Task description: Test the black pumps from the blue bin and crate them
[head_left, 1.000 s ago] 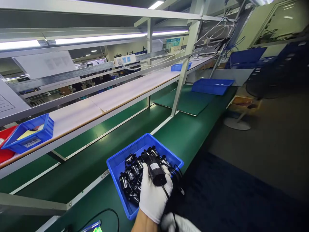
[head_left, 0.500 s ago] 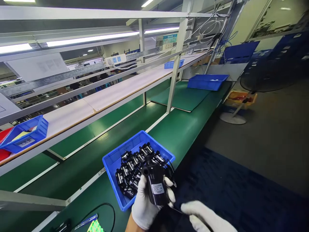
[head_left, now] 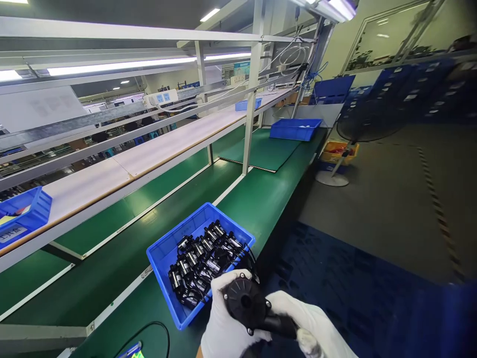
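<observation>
A black water pump (head_left: 244, 303) is in front of me, its round face with a central port and rim screws turned up toward me. My left hand (head_left: 227, 323), in a white glove, is closed around the pump's body from the left. My right hand (head_left: 313, 318), also gloved in white, is closed at the right side, its fingers against a black tube-like part (head_left: 279, 324) that sticks out from the pump. The pump's label is out of sight. Just beyond stands a blue bin (head_left: 160, 263) of several similar black pumps (head_left: 201, 258) with cables.
The bin stands on a green bench (head_left: 257, 199). A black cable (head_left: 164, 325) and a blue pen-like item (head_left: 130, 350) lie at the near left. A white shelf (head_left: 93, 184) runs along the left, holding a blue tool box (head_left: 30, 214). Farther back are another blue bin (head_left: 296, 129) and a fan (head_left: 335, 176).
The pump has been turned from its labelled side to its round face. My right hand has come in from the lower right to touch it. The view has shifted right.
</observation>
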Available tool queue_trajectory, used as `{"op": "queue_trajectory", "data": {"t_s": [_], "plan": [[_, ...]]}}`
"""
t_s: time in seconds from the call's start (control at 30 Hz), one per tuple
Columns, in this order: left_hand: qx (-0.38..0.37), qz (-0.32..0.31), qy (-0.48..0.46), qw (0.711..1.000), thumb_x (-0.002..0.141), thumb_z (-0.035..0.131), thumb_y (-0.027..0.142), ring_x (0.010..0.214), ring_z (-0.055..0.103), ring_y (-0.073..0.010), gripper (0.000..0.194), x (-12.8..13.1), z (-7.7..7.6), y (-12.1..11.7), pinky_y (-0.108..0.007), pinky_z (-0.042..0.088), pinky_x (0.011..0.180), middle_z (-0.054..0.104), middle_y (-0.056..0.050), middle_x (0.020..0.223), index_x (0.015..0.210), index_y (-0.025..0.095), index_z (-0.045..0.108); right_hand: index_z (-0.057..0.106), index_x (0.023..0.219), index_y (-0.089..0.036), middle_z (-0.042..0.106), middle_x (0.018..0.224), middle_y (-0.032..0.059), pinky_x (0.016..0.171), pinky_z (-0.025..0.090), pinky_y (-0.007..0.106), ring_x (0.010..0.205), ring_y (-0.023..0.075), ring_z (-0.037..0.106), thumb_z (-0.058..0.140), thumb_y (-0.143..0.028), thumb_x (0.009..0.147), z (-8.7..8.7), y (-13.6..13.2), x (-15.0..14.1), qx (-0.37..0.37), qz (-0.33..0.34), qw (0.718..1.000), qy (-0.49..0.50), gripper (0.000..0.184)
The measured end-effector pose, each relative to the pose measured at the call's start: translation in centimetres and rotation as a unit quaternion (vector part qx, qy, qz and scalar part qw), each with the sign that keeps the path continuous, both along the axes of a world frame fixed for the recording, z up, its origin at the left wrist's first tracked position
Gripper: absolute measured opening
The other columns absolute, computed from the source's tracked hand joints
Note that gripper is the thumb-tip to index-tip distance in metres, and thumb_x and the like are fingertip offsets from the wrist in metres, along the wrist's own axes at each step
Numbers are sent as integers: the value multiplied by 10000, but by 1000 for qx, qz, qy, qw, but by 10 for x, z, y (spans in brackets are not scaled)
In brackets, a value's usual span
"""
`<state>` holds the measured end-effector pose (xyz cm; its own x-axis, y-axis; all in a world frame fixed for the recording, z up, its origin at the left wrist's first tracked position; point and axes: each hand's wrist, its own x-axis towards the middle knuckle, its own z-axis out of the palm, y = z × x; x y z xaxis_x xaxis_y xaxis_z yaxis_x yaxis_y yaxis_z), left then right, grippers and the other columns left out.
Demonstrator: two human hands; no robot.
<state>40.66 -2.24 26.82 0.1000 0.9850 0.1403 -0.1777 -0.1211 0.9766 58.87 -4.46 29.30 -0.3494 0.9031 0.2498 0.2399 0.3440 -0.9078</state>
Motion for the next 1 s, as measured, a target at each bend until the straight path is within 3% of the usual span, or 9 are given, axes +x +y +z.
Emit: {"op": "queue_trajectory", "data": {"t_s": [0.23, 0.43, 0.67, 0.87, 1.0], "plan": [[13, -11, -11, 1000, 506, 967, 314, 872, 666, -258, 766, -1, -2, 4, -394, 529, 859, 694, -82, 1011, 1145, 203, 559, 631, 905, -232, 654, 838, 70, 693, 478, 311, 745, 228, 632, 145, -795, 924, -3, 6, -1, -25, 25, 999, -24, 744], [7, 0, 57, 998, 571, 871, 92, 947, 654, -237, 734, -8, -10, 1, -369, 509, 885, 677, -72, 1090, 1201, 211, 513, 650, 882, -226, 658, 791, 84, 672, 500, 317, 713, 238, 628, 193, -775, 934, -7, 11, -6, -40, 14, 999, -6, 716], [1, -6, 42, 999, 604, 874, 158, 1014, 652, -268, 684, -14, -11, 0, -413, 513, 928, 670, -90, 1119, 1191, 207, 526, 632, 907, -233, 675, 809, 63, 659, 483, 290, 699, 217, 627, 218, -769, 938, -11, 9, -9, -64, 23, 998, 5, 679], [-11, -9, 46, 999, 566, 836, 54, 1089, 618, -271, 723, -18, -12, 2, -400, 477, 984, 647, -91, 1174, 1194, 202, 512, 663, 874, -245, 651, 714, 34, 602, 461, 264, 609, 177, 580, 216, -755, 951, -3, 13, -14, -20, 9, 1000, -2, 683], [-33, 13, 75, 997, 576, 850, 90, 974, 629, -237, 699, -13, -4, 0, -379, 497, 917, 638, -77, 1120, 1177, 195, 510, 678, 883, -243, 676, 747, 32, 629, 487, 246, 664, 176, 614, 377, -729, 938, -7, 14, -15, -47, -9, 999, -13, 575]]}}
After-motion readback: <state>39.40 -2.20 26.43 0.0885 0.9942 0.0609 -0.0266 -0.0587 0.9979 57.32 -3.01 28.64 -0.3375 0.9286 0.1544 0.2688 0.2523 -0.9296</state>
